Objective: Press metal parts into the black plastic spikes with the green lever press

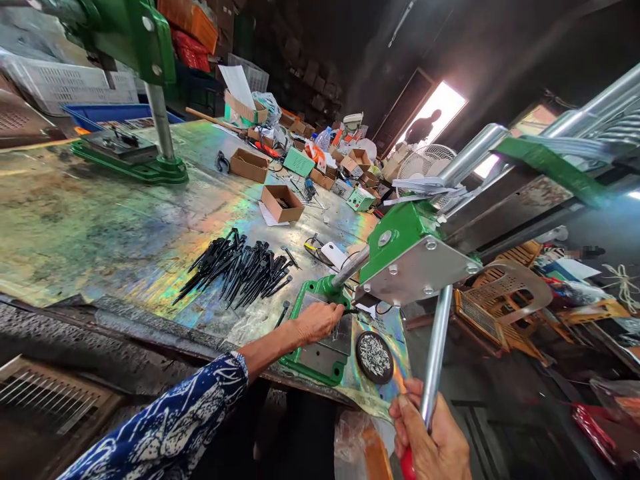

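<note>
At the near edge of the bench (135, 220), towards its right corner: one green hand press (395, 243), its base plate (320, 367) on the benchtop and its head tilted above.

Left hand (320, 323), one: over the base plate, fingertips pinching a slim black piece (353, 311), most of which is hidden.

Right hand (435, 430), one: fist wrapped around the lower end of the press's steel lever (437, 347), beyond the bench's right edge; red knob (409, 465) below the fingers.

Black spikes (240, 267), many, heaped left of the press, back from the near edge; a single spike (283, 313) lies apart, just beside the base plate.

Dark round dish (379, 381), one, near the right corner, filled with small silvery metal pieces (375, 355).

Open carton (289, 215), one, behind the heap, dark contents.

Second green press (161, 127), one, towards the far left corner.

Assorted boxes (325, 177), crowded along the far edge; beyond them, a white fan (423, 163) and a silhouetted person (423, 128) at a bright opening.
</note>
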Action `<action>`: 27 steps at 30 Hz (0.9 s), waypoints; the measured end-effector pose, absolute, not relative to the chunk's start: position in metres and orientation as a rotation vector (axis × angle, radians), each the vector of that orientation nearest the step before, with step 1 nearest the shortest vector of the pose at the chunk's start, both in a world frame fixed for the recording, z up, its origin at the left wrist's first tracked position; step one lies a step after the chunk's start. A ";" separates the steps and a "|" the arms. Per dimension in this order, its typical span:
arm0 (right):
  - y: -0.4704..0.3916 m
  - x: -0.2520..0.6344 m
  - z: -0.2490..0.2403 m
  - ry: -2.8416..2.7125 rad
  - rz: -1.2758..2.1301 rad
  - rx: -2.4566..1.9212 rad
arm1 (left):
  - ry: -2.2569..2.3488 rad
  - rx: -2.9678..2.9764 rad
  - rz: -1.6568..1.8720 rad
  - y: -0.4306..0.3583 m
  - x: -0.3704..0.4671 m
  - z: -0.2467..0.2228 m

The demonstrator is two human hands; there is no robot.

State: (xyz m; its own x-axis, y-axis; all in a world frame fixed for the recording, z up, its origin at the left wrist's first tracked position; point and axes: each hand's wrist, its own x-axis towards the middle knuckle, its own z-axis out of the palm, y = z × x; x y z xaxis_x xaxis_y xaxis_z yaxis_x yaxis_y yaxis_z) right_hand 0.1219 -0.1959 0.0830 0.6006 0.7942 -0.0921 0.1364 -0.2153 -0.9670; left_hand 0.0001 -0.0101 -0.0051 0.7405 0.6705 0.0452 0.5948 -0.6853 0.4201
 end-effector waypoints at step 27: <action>-0.203 0.130 0.090 -0.830 0.831 -1.777 | 0.833 0.785 0.977 -0.029 -0.097 -0.039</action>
